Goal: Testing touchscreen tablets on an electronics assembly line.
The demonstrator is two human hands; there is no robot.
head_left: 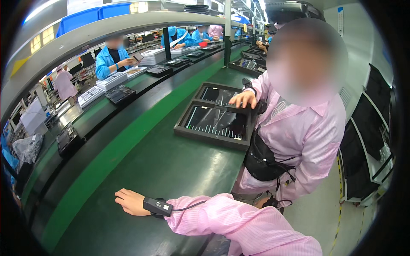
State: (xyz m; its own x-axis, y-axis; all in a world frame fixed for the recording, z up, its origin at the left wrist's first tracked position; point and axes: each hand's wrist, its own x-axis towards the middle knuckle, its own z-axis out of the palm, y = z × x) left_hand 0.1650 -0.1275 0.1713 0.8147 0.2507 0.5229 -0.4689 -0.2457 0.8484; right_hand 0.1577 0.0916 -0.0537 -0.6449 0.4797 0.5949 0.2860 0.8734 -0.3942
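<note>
My right hand (pixel 130 202) reaches in from the lower right in a pink striped sleeve. It is over the green work surface (pixel 171 170), palm down, its fingers loosely stretched out and holding nothing. Around the wrist sits a black strapped device (pixel 158 207) with a cable running up the sleeve. My left hand is out of the picture. Beyond my arm, a co-worker's hand (pixel 243 99) rests on a dark two-part tray (pixel 213 139) of black, glossy flat panels, each compartment framed by a thick rim.
A co-worker in pink (pixel 299 128) stands at the bench's right side, a black waist bag (pixel 267 158) at the hip. Across the conveyor belt (pixel 124 141) lie dark devices (pixel 121 94) and white boxes (pixel 112 80). Black panels (pixel 356 149) lean at the far right.
</note>
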